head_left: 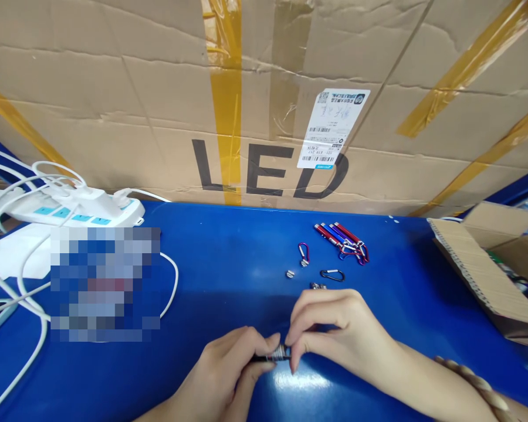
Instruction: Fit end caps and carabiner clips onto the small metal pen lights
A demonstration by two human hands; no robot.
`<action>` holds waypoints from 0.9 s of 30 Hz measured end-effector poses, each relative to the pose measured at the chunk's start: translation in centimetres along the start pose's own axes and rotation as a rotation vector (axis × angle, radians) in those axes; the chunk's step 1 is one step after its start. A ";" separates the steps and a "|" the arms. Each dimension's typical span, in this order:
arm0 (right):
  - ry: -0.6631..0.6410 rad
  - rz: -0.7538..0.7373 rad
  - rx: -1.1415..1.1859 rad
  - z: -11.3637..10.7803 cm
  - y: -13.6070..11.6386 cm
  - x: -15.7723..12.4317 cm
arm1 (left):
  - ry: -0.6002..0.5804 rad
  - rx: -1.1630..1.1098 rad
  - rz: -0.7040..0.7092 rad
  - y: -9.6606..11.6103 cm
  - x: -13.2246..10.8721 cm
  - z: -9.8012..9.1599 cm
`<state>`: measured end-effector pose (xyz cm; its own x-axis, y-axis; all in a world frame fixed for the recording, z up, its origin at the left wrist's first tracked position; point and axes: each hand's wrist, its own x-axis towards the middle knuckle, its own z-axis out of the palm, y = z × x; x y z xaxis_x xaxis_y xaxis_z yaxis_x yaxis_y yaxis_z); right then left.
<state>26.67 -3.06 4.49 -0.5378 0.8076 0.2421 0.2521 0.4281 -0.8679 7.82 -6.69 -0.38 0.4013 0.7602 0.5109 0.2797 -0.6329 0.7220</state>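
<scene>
My left hand (pixel 229 363) is closed around a small black cylinder (pixel 276 354), pinching it between thumb and fingers. At the right end of that cylinder, my right hand (pixel 334 328) has thumb and index finger pressed together; whatever small part they grip is mostly hidden. Beyond my right hand lie a black carabiner (pixel 333 275), a red carabiner (pixel 304 253), a small silver piece (pixel 290 274) and several small metal pieces (pixel 317 286). Farther back, red and blue metal tubes (pixel 339 235) with carabiners lie side by side.
A large cardboard box (pixel 158 117) stands along the back of the blue table (pixel 220 252). White cables and a power strip (pixel 74 211) occupy the left, beside a blurred patch. An open cardboard box (pixel 479 269) is at the right.
</scene>
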 end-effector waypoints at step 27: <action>-0.024 0.554 0.462 -0.9 0.1 0.8 | 0.044 -0.072 -0.241 -0.1 0.8 -0.7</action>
<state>26.96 -2.01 5.02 -0.4485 0.8449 -0.2914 0.1297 -0.2610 -0.9566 7.52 -5.89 0.26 0.2914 0.8947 0.3386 0.2991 -0.4214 0.8561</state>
